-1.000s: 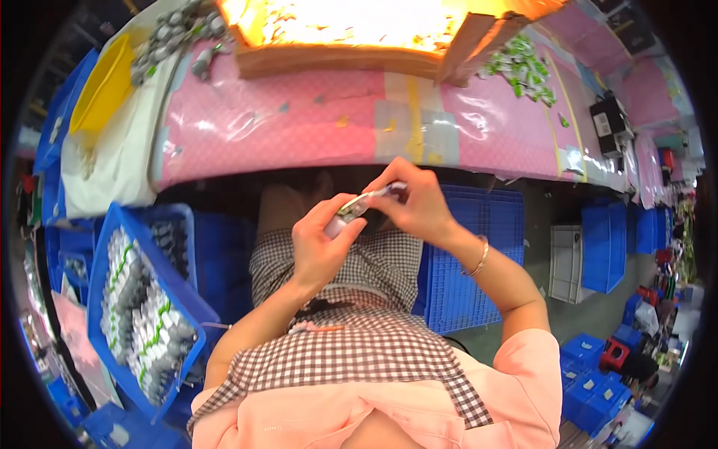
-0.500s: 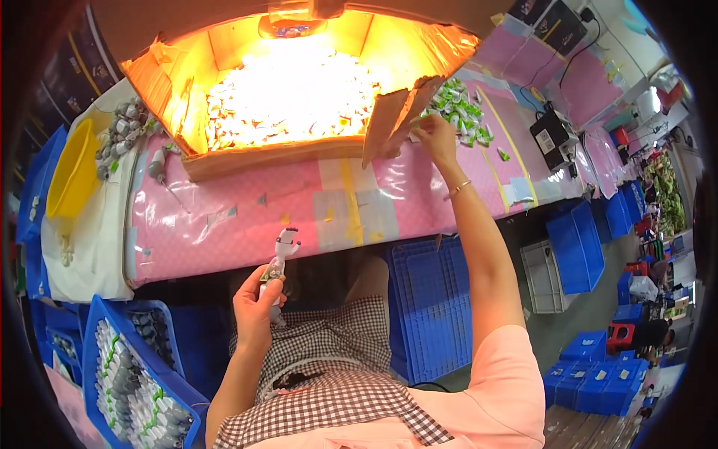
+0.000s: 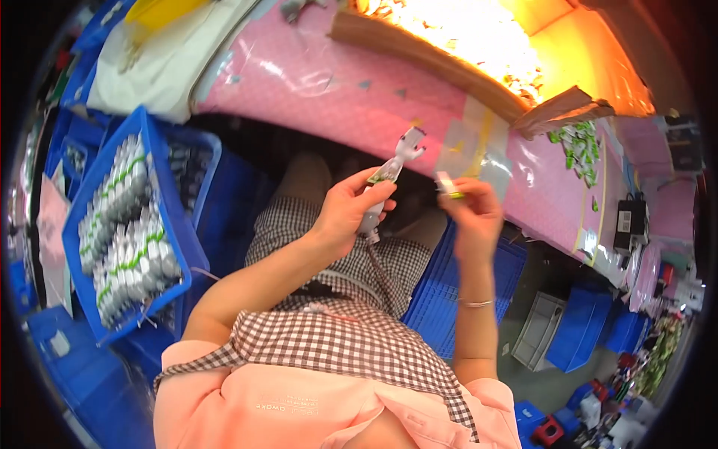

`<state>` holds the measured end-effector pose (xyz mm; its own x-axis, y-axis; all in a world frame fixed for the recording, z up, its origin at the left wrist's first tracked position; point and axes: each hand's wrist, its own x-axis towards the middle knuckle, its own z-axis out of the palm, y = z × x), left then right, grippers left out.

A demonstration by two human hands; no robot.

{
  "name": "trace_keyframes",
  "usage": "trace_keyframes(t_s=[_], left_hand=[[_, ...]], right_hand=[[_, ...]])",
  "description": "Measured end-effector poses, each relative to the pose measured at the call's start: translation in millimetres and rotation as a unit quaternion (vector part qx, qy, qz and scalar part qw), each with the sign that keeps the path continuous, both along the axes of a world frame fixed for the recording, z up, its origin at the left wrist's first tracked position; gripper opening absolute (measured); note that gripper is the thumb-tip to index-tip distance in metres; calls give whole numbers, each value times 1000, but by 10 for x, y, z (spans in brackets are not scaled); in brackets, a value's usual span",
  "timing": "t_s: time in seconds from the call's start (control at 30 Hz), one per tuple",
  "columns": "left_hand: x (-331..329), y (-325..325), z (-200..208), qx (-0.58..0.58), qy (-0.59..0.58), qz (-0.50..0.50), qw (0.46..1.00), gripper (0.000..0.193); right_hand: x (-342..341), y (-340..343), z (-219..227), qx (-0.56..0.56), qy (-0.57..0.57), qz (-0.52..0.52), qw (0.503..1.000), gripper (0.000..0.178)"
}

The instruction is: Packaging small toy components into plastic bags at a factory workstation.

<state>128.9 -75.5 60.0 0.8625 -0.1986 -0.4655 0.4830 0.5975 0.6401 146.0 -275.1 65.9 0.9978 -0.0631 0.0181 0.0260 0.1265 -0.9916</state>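
Observation:
My left hand [image 3: 350, 211] is closed round a white and grey toy-like figure [image 3: 406, 150]. Small dark details mark the figure's upper end, which sticks up past my thumb; its grey lower end shows beneath my fingers. To the right, apart from it, my right hand [image 3: 479, 213] pinches a small white and green piece [image 3: 446, 183], slightly smeared by motion. Similar green and white pieces [image 3: 580, 153] lie in a loose pile on the pink-covered table [image 3: 329, 90] at the far right.
A brightly lit cardboard box [image 3: 441, 67] full of small pieces stands on the table. To my left, a tilted blue bin [image 3: 161, 179] holds rows of white and grey parts with green bands. Stacked blue crates [image 3: 441, 299] stand beside my legs. A yellow basin [image 3: 153, 16] is at the far left.
My right hand has come back from beside the pile to near my left hand, now with a small piece in its fingers. The view has turned, so the box appears farther right.

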Motion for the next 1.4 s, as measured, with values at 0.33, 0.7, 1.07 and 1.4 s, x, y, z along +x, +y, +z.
trace_keyframes(t_s=[0.33, 0.7, 1.07, 1.4], left_hand=[[-368, 301, -103, 116, -81, 115, 983, 31], [-443, 441, -60, 169, -172, 133, 961, 46], [-455, 386, 52, 277, -185, 132, 934, 49], [-535, 239, 21, 421, -233, 160, 862, 50]], right_hand=[[-404, 850, 48, -6, 135, 212, 968, 50], [-166, 977, 109, -132, -15, 192, 972, 58], [-228, 995, 99, -127, -86, 169, 973, 55], [-363, 1069, 126, -270, -105, 108, 951, 52]])
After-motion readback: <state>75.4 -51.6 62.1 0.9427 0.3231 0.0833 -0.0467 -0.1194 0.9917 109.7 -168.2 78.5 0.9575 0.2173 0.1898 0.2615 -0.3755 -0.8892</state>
